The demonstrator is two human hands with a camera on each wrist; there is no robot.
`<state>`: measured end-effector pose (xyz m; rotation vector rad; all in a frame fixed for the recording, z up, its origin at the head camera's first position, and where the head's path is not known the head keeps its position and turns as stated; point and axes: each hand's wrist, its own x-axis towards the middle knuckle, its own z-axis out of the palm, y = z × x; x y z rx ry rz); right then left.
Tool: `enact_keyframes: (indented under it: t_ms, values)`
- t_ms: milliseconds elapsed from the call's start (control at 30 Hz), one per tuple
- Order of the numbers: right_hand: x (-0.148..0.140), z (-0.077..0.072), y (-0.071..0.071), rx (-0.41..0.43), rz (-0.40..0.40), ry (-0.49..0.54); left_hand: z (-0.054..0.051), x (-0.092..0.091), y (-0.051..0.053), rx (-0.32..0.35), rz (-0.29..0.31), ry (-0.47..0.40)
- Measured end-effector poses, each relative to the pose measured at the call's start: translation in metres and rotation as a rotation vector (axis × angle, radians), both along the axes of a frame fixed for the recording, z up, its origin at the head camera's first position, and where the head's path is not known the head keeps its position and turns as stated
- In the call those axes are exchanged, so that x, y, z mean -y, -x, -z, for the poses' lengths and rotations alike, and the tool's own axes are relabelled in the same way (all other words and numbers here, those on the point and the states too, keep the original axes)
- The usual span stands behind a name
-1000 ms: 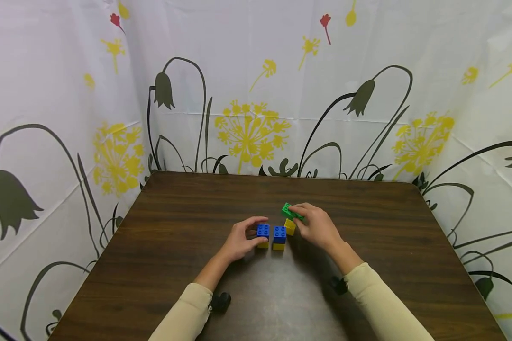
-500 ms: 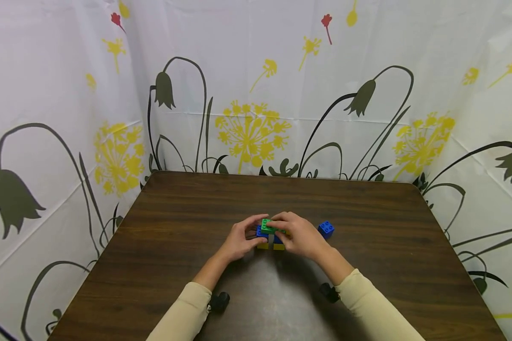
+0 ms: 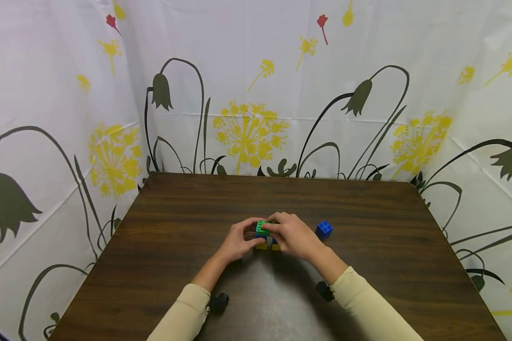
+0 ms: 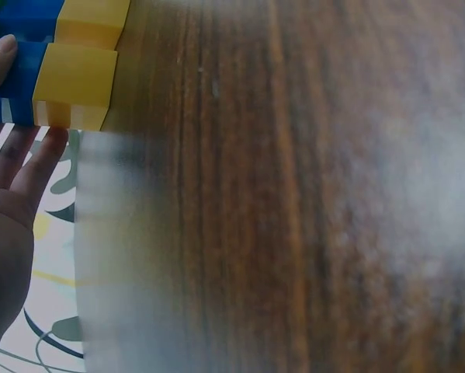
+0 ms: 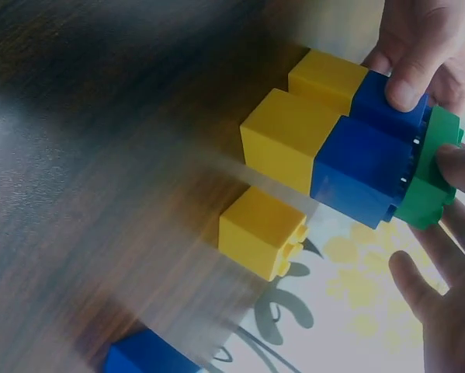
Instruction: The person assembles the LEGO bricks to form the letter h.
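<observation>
Two stacks stand side by side, each a blue brick on a yellow brick. My left hand [image 3: 237, 240] grips the left stack, its thumb on the blue brick [image 5: 383, 105] above the yellow brick [image 5: 329, 78]. The right stack has a blue brick [image 5: 360, 167] over a yellow brick [image 5: 286, 136]. My right hand [image 3: 296, 237] pinches a green brick [image 3: 262, 228] over the tops of both stacks. In the right wrist view, blue studs show along the edge of the green brick [image 5: 432, 167]; whether it is seated, I cannot tell.
A loose blue brick [image 3: 324, 229] sits on the wooden table [image 3: 196, 203], right of my right hand. Near the right stack lies a loose yellow brick [image 5: 255, 233], hidden by that hand in the head view. A flowered curtain [image 3: 247, 85] hangs behind the table.
My right hand has carried the green brick left and nearer, from above the loose yellow brick to over the stacks. The loose blue brick has come into sight. My left hand stays on its stack.
</observation>
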<state>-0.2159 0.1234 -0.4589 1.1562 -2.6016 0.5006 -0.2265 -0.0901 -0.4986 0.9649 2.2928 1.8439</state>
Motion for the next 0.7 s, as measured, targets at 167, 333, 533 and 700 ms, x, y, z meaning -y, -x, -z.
enact_keyframes:
  t_ms: [167,333,533,700]
  values:
    - [0.0018,-0.0003,0.0012,0.011,0.019,-0.052,-0.0014,0.0003,0.0005,0.015,-0.004,0.003]
    - [0.0018,-0.0019,0.0027,0.029,0.025,-0.075,-0.0023,0.0004,0.0003,0.045,-0.007,-0.004]
    - [0.002,-0.0052,0.001,0.03,0.018,-0.085,-0.0005,0.0003,0.0006,0.034,-0.002,-0.019]
    - [0.0041,-0.0069,0.0017,0.007,0.035,-0.103,-0.0011,0.0001,0.0013,0.039,-0.009,-0.015]
